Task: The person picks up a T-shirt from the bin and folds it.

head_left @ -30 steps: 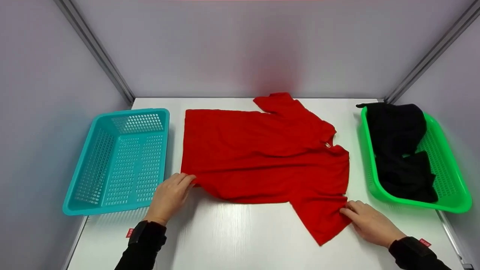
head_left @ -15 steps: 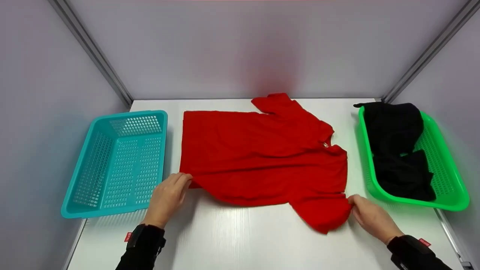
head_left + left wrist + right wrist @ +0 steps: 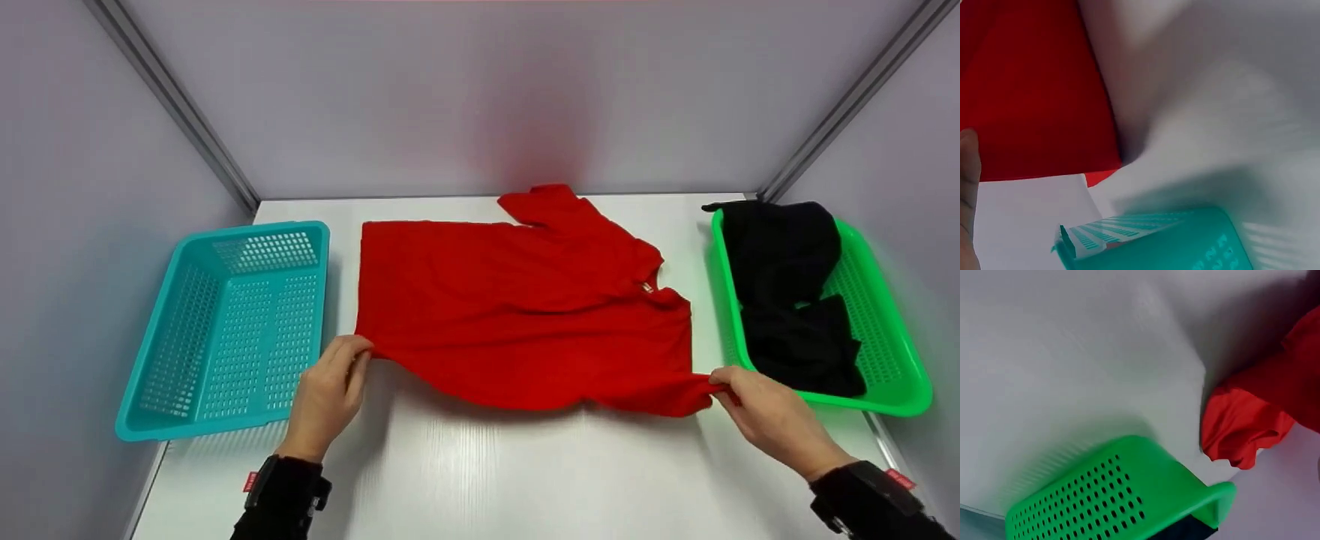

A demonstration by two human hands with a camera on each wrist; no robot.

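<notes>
A red T-shirt (image 3: 480, 300) lies spread sideways on the white table, hem to the left and collar to the right. My left hand (image 3: 328, 390) pinches the near corner of the hem; in the left wrist view the thumb (image 3: 968, 180) rests against the raised red cloth (image 3: 1039, 95). My right hand (image 3: 772, 412) pinches the near sleeve, whose end is lifted and drawn up by the shoulder. Between both hands the shirt's near edge sags in a curve and casts a shadow on the table. The far sleeve (image 3: 551, 201) lies flat near the back wall.
On the left stands a teal perforated basket (image 3: 127, 375) with nothing in it. To the right, close by my right hand, is a green basket (image 3: 896, 330) with black clothing (image 3: 787, 262) inside, part of it hanging over the rim. Pale panels (image 3: 420, 90) enclose the table.
My right hand has raised the near sleeve and moved it away from the table's front, so its tip folded up. My left hand has lifted the hem corner slightly.
</notes>
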